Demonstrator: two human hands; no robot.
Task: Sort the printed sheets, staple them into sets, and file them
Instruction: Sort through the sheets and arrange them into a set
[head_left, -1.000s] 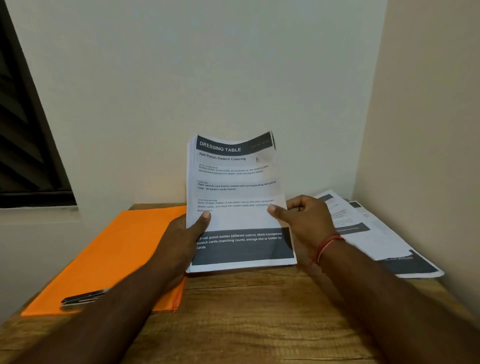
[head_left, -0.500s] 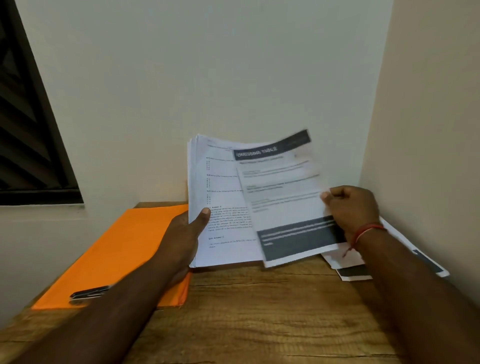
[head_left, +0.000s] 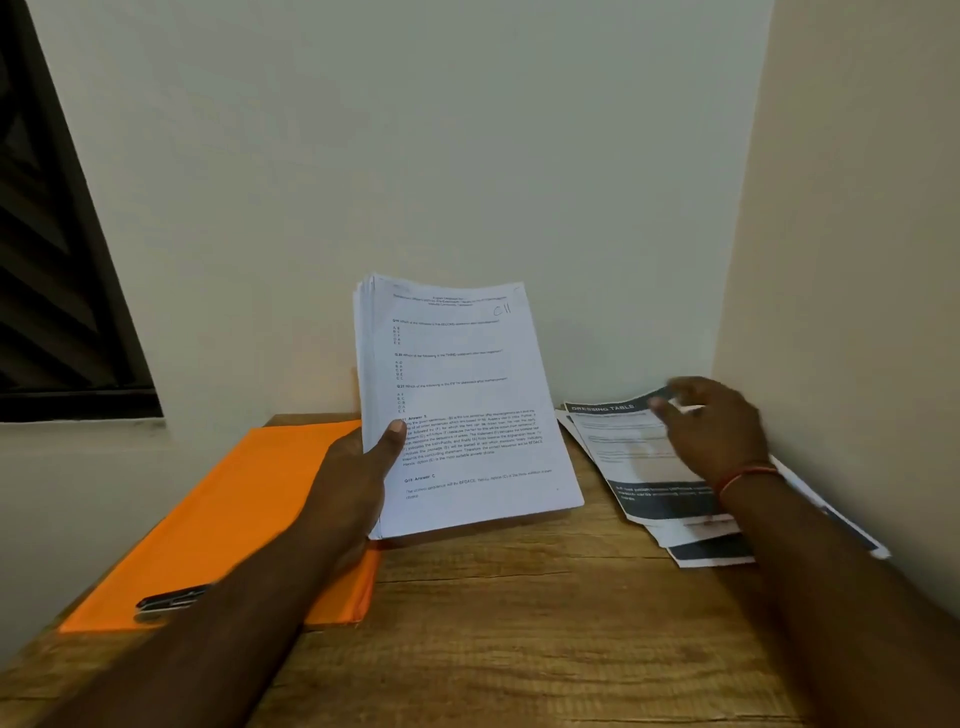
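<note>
Sheets in a thick stack (head_left: 457, 405) stand tilted up off the wooden table (head_left: 519, 634), near its middle, and the left hand (head_left: 358, 478) grips them at their lower left edge. The thumb (head_left: 395, 434) presses across the front page and the fingers are hidden behind. The front page carries small printed questions and answers, with "C11" handwritten in its upper right corner.

To the right, well apart from the stack, a pile (head_left: 706, 551) of loose pages lies fanned on the table against the side wall. Its top sheet (head_left: 628, 457) bears a dark header reading "DRESSING TABLE" and a dark band near the bottom. The right hand (head_left: 711, 431) is over the far right part of that sheet, with a red thread (head_left: 745, 475) around the wrist. The hand is motion-blurred, and a sliver of white shows among the fingers, so I cannot tell whether it pinches the sheet or merely rests on it.

An orange folder (head_left: 223, 519) lies flat on the table's left side, partly beneath the left hand and forearm. A stapler (head_left: 171, 603) rests on its near corner. A dark window (head_left: 52, 260) sits in the wall at far left.
</note>
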